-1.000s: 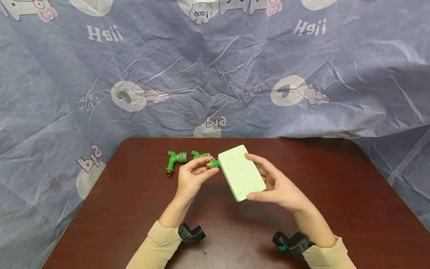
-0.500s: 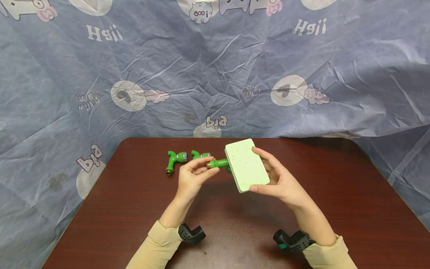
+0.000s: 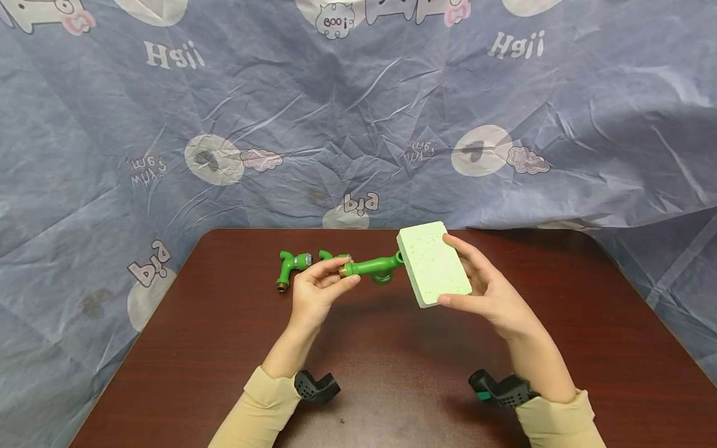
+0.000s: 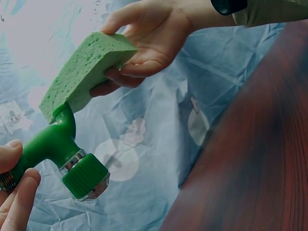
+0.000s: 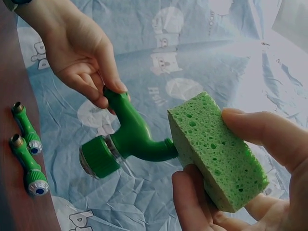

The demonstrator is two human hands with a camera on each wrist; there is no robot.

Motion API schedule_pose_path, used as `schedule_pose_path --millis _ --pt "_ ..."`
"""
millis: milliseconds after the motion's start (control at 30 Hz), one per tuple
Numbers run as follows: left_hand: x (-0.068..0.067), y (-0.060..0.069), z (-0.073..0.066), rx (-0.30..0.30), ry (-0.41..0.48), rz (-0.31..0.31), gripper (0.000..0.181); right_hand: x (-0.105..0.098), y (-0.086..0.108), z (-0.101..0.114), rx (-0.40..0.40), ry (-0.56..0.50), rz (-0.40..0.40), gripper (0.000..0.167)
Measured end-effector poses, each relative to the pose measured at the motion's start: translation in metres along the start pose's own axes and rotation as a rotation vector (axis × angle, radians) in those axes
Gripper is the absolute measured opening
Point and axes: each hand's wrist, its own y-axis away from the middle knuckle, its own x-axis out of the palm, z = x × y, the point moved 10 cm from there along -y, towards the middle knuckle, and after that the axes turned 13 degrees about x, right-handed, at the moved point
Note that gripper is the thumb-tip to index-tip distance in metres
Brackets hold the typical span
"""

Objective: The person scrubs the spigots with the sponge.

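A green faucet with a brass threaded end is held up above the table. My left hand pinches it at the threaded end between thumb and fingers. In the right wrist view the faucet's ribbed green knob points down and left. My right hand grips a light green sponge by its edges, thumb on the near side. The sponge lies against the curved spout's mouth or right beside it; contact is hard to tell.
Two more green faucets, a left one and one partly behind my left hand, lie on the dark red-brown table. A wrinkled blue printed cloth hangs behind the table.
The sponge in my right hand has moved right and slightly up along the faucet, uncovering its body and spout. My left hand has shifted slightly left, still pinching the faucet.
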Motion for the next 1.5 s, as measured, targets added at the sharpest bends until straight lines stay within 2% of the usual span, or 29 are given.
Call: schedule_pose_path --millis 133,400,733,1067,1367,1500 --pt "-0.001 0.000 0.001 -0.009 -0.003 -0.006 0.040 0.000 0.001 -0.002 0.014 -0.001 0.010 0.084" --pt "-0.001 0.000 0.001 -0.014 -0.010 -0.007 0.040 0.014 0.000 -0.004 0.023 -0.006 0.082 0.086" --pt "-0.004 -0.002 0.000 -0.032 0.009 -0.024 0.039 0.005 0.001 -0.002 0.010 -0.015 0.051 0.084" --pt "0.004 0.002 0.001 -0.029 0.032 0.019 0.039 0.006 -0.001 -0.001 -0.031 -0.047 0.033 0.086" --pt "0.015 0.010 0.007 -0.072 0.010 0.065 0.037 0.010 -0.003 -0.005 -0.030 -0.043 0.040 0.088" --pt "0.016 0.012 0.009 -0.084 -0.009 0.071 0.036 0.012 -0.004 -0.006 -0.028 -0.050 0.047 0.090"
